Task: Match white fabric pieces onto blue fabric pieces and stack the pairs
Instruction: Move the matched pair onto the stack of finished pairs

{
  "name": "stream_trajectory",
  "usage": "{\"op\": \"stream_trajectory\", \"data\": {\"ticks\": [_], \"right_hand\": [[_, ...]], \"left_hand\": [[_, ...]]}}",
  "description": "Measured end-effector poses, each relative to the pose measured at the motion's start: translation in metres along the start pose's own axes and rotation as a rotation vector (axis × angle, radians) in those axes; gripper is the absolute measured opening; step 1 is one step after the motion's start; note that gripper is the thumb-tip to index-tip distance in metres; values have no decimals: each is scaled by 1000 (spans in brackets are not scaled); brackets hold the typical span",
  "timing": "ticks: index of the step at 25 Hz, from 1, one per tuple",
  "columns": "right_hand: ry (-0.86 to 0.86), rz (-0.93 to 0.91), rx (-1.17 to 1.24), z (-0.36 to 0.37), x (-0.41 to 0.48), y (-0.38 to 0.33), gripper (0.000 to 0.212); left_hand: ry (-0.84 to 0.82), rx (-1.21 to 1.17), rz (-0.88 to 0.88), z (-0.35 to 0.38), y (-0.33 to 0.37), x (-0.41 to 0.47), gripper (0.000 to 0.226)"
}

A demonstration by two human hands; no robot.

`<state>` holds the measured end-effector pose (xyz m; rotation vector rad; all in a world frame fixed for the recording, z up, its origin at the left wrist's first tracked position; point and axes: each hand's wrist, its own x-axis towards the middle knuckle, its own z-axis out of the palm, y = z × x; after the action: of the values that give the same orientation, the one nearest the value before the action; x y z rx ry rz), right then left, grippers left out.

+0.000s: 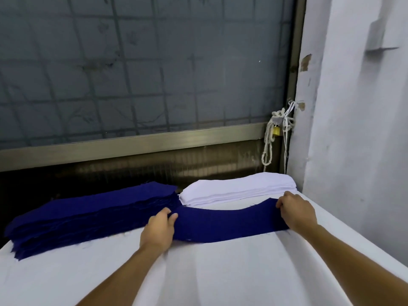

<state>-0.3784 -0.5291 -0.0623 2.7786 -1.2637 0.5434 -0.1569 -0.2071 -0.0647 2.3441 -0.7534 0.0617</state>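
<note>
There are two fabric stacks: one blue stack point(88, 215) at nine o'clock, one white stack point(238, 191) at one o'clock. One loose blue piece point(227, 224). Two hands: left hand point(159, 228), right hand point(298, 213). One padlock point(276, 130).

Single curved blue piece point(227, 224) lies flat on the white-covered counter point(198, 272), at 6 o'clock in frame. Left grip point(159, 228) pinches its left end, thumb on top. Right grip point(295, 213) holds its right end, fingers curled over the far edge. Blue stack point(88, 217) at 8 o'clock, its layered edges fanned, touching the piece's left end. White stack point(238, 191) at 5 o'clock, just beyond the piece, beside the blue stack. Gridded window point(143, 69) fills 12 o'clock. Yellow padlock point(276, 130) with white cord point(268, 149) on the frame at 3 o'clock. White wall point(353, 129) further right.
</note>
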Motion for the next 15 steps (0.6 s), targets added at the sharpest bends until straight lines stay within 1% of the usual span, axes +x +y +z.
{"op": "stream_trajectory", "data": {"ticks": [2, 6, 9, 12, 15], "right_hand": [[2, 25, -83, 6, 15, 21, 32], [-5, 68, -120, 20, 39, 49, 28], [-15, 86, -89, 35, 43, 57, 30], [28, 108, -22, 52, 38, 59, 33], [60, 113, 23, 56, 36, 59, 30]], "left_hand": [[-2, 30, 3, 20, 22, 13, 24], [-4, 65, -52, 54, 44, 33, 29], [-6, 113, -72, 72, 46, 38, 32], [-8, 72, -62, 85, 37, 37, 28], [76, 72, -28, 93, 29, 32, 21]]}}
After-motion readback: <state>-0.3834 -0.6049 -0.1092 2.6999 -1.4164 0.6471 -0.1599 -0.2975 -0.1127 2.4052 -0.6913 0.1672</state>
